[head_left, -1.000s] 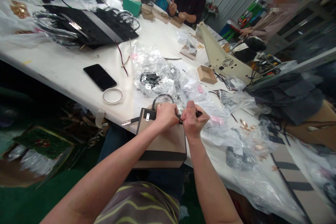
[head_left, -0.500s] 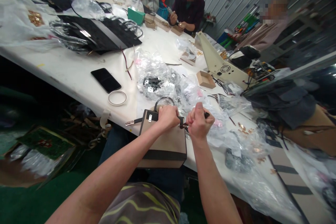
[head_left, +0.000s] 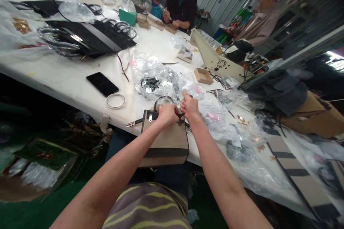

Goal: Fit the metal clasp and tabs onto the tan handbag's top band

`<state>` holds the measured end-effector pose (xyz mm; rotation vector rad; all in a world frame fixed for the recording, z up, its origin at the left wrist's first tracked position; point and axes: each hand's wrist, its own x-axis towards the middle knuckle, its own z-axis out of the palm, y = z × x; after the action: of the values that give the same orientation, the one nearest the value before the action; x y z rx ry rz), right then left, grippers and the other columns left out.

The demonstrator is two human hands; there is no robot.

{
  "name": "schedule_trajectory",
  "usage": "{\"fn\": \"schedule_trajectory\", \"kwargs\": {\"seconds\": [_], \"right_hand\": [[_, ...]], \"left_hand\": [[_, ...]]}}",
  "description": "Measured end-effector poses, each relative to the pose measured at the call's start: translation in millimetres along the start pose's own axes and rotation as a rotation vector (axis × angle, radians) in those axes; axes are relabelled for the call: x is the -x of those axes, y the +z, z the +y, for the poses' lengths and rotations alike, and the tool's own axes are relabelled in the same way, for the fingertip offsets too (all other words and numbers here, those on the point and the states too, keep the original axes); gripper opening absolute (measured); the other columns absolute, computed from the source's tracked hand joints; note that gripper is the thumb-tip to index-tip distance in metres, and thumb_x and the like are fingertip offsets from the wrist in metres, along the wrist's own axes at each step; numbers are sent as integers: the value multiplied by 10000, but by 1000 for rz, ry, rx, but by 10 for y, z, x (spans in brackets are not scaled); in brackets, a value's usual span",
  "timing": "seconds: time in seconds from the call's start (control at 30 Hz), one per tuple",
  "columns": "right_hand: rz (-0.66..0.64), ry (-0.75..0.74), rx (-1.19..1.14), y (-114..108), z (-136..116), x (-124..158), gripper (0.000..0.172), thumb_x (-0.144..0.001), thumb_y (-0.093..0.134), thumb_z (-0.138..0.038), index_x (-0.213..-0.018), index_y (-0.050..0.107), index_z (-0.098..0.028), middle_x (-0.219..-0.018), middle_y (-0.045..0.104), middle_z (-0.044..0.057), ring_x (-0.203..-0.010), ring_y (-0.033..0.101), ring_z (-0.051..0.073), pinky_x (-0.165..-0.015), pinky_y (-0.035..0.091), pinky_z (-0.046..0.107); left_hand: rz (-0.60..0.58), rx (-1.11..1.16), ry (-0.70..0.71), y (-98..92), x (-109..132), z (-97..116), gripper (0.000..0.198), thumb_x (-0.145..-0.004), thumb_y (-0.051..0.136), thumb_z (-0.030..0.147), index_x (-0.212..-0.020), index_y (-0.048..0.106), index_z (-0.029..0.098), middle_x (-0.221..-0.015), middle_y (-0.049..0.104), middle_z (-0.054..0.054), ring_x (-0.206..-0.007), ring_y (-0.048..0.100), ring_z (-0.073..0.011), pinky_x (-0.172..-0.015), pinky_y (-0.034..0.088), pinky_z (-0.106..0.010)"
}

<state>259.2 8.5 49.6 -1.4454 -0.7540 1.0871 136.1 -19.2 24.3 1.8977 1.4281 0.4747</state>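
A taupe handbag (head_left: 163, 137) with dark trim and a dark carrying handle (head_left: 164, 98) rests against the table's front edge, above my lap. My left hand (head_left: 168, 115) is closed over its top edge, right of a small silver plate (head_left: 150, 117). Beside it, my right hand (head_left: 190, 107) makes a fist round a dark-handled hand tool (head_left: 181, 118). The tool's working end meets the bag's upper right corner; its exact kind is mostly hidden by my fingers. A dark strap with a metal end (head_left: 130, 124) sticks out left of the bag.
A phone (head_left: 102, 84) and a tape roll (head_left: 115, 101) lie left of the bag. Beyond it is a plastic bag of dark parts (head_left: 152, 83). Plastic wrapping (head_left: 215, 116), a small cardboard box (head_left: 203, 76) and a beige machine (head_left: 217, 61) stand rightward. Co-workers (head_left: 181, 5) are across the table.
My right hand has moved in towards my left hand and up, with the tool tilting at the bag's corner. The whole view has shifted slightly; my left hand keeps its hold.
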Motion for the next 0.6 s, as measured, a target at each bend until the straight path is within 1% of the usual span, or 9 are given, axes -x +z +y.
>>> {"fn": "schedule_trajectory", "kwargs": {"seconds": [0.03,0.13,0.17,0.23,0.33,0.43,0.6], "right_hand": [[-2,-81,-29,-32,-23,60,722,-851,858,-696,-585,330,-282,-447,281,-126,-357,237,56,-301,149,237],[40,-391,-69,-112,-30,313,694,-913,807,-686,-564,373,-271,-457,316,-104,-348,292,71,-314,198,261],[56,-470,-36,-124,-11,394,682,-933,789,-683,-558,397,-268,-454,337,-95,-349,317,78,-323,221,270],[69,-569,75,-128,43,525,664,-962,763,-672,-551,438,-264,-454,389,-75,-361,368,92,-352,275,285],[99,-657,230,-124,113,636,652,-998,724,-659,-545,476,-261,-462,459,-47,-393,440,113,-407,348,299],[131,-712,280,-140,134,675,654,-1038,660,-661,-548,481,-265,-470,487,-29,-421,485,132,-444,389,307],[120,-711,303,-158,158,691,661,-1052,643,-650,-542,464,-270,-464,471,-32,-418,474,131,-451,388,308]], "left_hand": [[-3,10,2,4,-3,-7,261,-740,802,171,-988,833,246,-1065,851,-81,-1136,748,-332,-1069,494,-438],[-3,19,-5,11,-11,-12,249,-718,817,163,-953,837,241,-1050,850,-85,-1132,747,-331,-1066,492,-433],[-2,21,-8,11,-13,-11,250,-712,817,159,-947,837,240,-1050,850,-87,-1132,747,-332,-1060,493,-434],[-3,27,-10,8,-13,-12,250,-712,805,156,-946,838,235,-1049,849,-91,-1127,748,-337,-1044,496,-439],[-1,39,-3,-1,-1,-16,269,-703,786,140,-951,839,231,-1049,847,-91,-1125,747,-335,-1025,498,-438],[10,44,2,-8,16,-12,266,-702,777,133,-945,836,223,-1064,846,-93,-1138,743,-330,-1039,496,-434],[-2,42,2,0,10,-7,236,-725,779,159,-949,828,216,-1045,839,-95,-1116,742,-324,-1039,505,-432]]}}
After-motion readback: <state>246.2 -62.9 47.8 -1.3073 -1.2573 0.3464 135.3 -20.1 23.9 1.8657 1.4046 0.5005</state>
